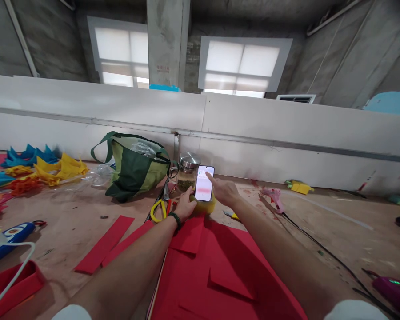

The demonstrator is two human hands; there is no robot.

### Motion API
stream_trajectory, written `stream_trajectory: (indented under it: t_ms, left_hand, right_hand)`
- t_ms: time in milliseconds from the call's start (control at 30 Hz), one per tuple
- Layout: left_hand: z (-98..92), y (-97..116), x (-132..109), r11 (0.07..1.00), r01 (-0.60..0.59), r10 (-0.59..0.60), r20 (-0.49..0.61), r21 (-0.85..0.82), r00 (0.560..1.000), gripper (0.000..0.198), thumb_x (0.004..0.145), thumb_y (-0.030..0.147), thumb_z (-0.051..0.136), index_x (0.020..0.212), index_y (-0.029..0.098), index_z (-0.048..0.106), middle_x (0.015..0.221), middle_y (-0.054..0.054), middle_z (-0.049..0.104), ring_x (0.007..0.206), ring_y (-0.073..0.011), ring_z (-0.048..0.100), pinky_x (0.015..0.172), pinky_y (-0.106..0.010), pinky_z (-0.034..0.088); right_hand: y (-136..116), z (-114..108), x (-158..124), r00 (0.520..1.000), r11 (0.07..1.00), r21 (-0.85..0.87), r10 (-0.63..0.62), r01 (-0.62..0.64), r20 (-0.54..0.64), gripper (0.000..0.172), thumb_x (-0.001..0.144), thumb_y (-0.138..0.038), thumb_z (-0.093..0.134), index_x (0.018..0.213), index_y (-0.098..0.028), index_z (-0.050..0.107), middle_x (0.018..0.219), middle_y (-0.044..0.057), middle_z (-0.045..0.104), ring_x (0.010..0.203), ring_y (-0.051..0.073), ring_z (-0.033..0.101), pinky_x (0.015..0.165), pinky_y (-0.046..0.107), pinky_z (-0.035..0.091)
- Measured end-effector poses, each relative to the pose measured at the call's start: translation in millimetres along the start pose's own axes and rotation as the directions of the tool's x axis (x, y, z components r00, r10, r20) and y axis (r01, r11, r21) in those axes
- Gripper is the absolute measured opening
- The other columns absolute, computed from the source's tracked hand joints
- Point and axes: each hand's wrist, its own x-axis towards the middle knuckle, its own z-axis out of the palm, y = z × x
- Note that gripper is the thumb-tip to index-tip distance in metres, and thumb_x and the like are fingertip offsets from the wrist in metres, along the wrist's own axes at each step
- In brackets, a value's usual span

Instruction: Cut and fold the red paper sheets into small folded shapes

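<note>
A phone [204, 184] with a lit screen stands upright, leaning on something yellow [209, 207] near the middle of the table. My left hand [186, 205] is at the phone's lower left edge, its fingers against it; a dark bracelet circles the wrist. The index finger of my right hand [225, 191] points at the upper part of the screen, the other fingers curled in. Behind the phone is a glass jar [186, 178] with a metal lid. Red sheets [226, 266] lie below my hands, and scissors [158, 211] with yellow handles lie left of my left hand.
A green bag [133, 169] stands at the back left, beside yellow [62, 169] and blue [28, 155] pieces. Red strips [105, 244] lie at the left. To the right are a pink glue gun [275, 199] with a black cord, a yellow block [300, 187] and a cutter [231, 215].
</note>
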Motion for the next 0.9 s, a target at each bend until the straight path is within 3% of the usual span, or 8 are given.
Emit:
stream_trajectory:
  t_ms: [100, 233, 400, 633, 767, 833, 900]
  left_hand:
    - [-0.9, 1.0, -0.2, 1.000, 0.003, -0.003, 0.005, 0.000, 1.000, 0.036, 0.092, 0.033, 0.058, 0.124, 0.017, 0.054, 0.127, -0.010, 0.055, 0.112, -0.0257, 0.056, 0.093, -0.049, 0.047]
    - [-1.7, 1.1, -0.2, 1.000, 0.006, -0.006, 0.014, 0.001, 1.000, 0.037, 0.091, 0.033, 0.058, 0.125, 0.017, 0.053, 0.128, -0.010, 0.054, 0.112, -0.0260, 0.056, 0.094, -0.049, 0.047]
    - [-3.1, 2.2, -0.6, 1.000, 0.009, -0.009, 0.031, 0.006, 0.999, 0.037, 0.091, 0.033, 0.058, 0.124, 0.017, 0.054, 0.127, -0.010, 0.055, 0.111, -0.0256, 0.056, 0.093, -0.049, 0.048]
    - [-2.7, 4.3, -1.1, 1.000, -0.001, 0.002, 0.021, -0.005, 1.000, 0.036, 0.091, 0.033, 0.058, 0.124, 0.018, 0.054, 0.129, -0.010, 0.054, 0.113, -0.0262, 0.055, 0.095, -0.050, 0.046]
    - [-1.6, 3.6, -1.0, 1.000, -0.003, 0.003, 0.017, -0.017, 1.000, 0.036, 0.091, 0.033, 0.058, 0.123, 0.017, 0.055, 0.128, -0.010, 0.055, 0.113, -0.0259, 0.056, 0.094, -0.049, 0.047]
    - [-1.2, 3.0, -0.6, 1.000, -0.003, 0.003, 0.016, -0.024, 1.000, 0.035, 0.091, 0.033, 0.058, 0.123, 0.017, 0.055, 0.128, -0.010, 0.055, 0.112, -0.0257, 0.056, 0.094, -0.049, 0.047]
    - [-0.9, 2.0, 0.0, 0.999, -0.004, 0.004, 0.016, -0.034, 1.000, 0.035, 0.091, 0.032, 0.058, 0.123, 0.017, 0.055, 0.127, -0.010, 0.055, 0.111, -0.0254, 0.057, 0.093, -0.048, 0.048]
  right_hand:
    - [3.0, -8.7, 17.9, 0.995, 0.996, -0.001, 0.095, -0.095, 0.007, 0.059, 0.098, -0.021, 0.034, 0.153, -0.017, 0.013, 0.108, 0.015, 0.067, 0.093, 0.027, 0.066, 0.076, 0.040, 0.051]
    - [0.9, -12.9, 30.8, 0.988, 0.989, 0.000, 0.146, -0.147, 0.053, 0.048, 0.098, -0.040, 0.046, 0.139, -0.018, 0.041, 0.114, 0.010, 0.063, 0.093, 0.022, 0.065, 0.080, 0.042, 0.053]
    - [-8.2, -6.6, 22.0, 0.987, 0.991, 0.001, 0.133, -0.133, 0.089, 0.034, 0.094, -0.035, 0.054, 0.122, -0.016, 0.055, 0.112, 0.008, 0.063, 0.093, 0.020, 0.064, 0.081, 0.041, 0.054]
    - [-22.8, 9.5, -17.8, 0.992, 0.998, 0.044, 0.048, -0.053, 0.113, 0.033, 0.094, -0.033, 0.056, 0.123, -0.016, 0.055, 0.113, 0.007, 0.062, 0.092, 0.019, 0.064, 0.079, 0.040, 0.055]
    - [-24.3, 14.3, -28.9, 0.993, 0.995, 0.065, 0.069, -0.076, 0.099, 0.036, 0.095, -0.035, 0.054, 0.126, -0.017, 0.053, 0.114, 0.008, 0.062, 0.093, 0.020, 0.064, 0.080, 0.040, 0.055]
    - [-23.7, 15.1, -27.4, 0.990, 0.992, 0.069, 0.103, -0.110, 0.097, 0.043, 0.097, -0.035, 0.049, 0.135, -0.017, 0.045, 0.111, 0.009, 0.065, 0.091, 0.020, 0.066, 0.079, 0.040, 0.054]
    - [-24.0, 15.3, -22.8, 0.986, 0.987, 0.071, 0.136, -0.143, 0.096, 0.055, 0.098, -0.028, 0.044, 0.148, -0.016, 0.025, 0.106, 0.011, 0.069, 0.089, 0.023, 0.068, 0.076, 0.037, 0.054]
